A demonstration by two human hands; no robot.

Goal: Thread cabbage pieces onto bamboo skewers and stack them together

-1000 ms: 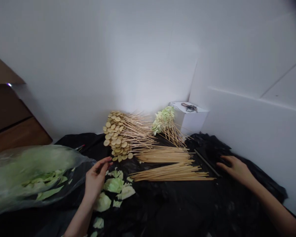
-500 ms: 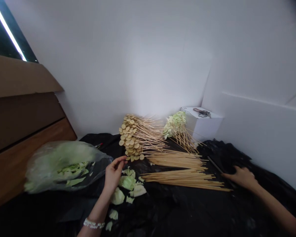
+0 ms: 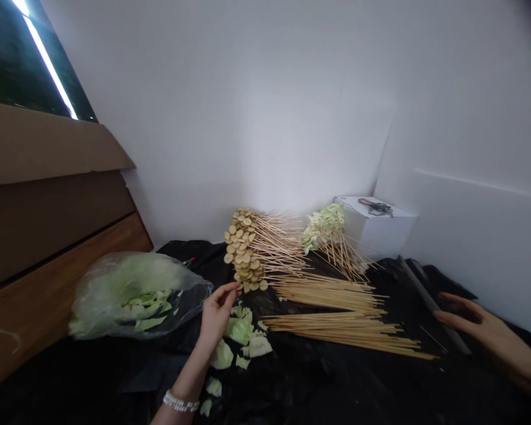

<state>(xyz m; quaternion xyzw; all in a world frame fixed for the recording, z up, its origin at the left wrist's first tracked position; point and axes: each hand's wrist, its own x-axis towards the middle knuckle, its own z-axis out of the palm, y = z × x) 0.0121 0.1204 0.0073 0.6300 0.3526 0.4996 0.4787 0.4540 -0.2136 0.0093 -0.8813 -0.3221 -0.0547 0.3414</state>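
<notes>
A white-walled corner holds a wide, crumpled black plastic sheet (image 3: 318, 378), with a flat brown cardboard box (image 3: 39, 147) along its left edge and a white cardboard box (image 3: 374, 230) at the back. On the sheet, a clear plastic bag of pale green cabbage leaves (image 3: 133, 295) lies open towards the middle. Beyond it sits a tall heap of bamboo skewers loaded with round tan slices (image 3: 243, 248), and just to its right a smaller heap of bamboo skewers loaded with pale green cabbage (image 3: 325, 227). Two flat bundles of bare bamboo skewers (image 3: 327, 293) (image 3: 349, 330) lie in front of these heaps. A long dark rod (image 3: 433, 304) lies further right.

The left hand (image 3: 216, 319), with a white beaded bracelet (image 3: 180, 403) at its wrist, is half open and loosely curled. It grips nothing visible and hovers just above torn pale green cabbage pieces (image 3: 243, 333), near the foot of the tan-sliced heap. The right hand (image 3: 473, 321) is open, with its fingers stretched out flat beside the rod, and appears empty.

Judging by how things lie, the skewering is well along, with loaded heaps built and loose cabbage remaining. The next move calls for a bare skewer and a cabbage piece.
</notes>
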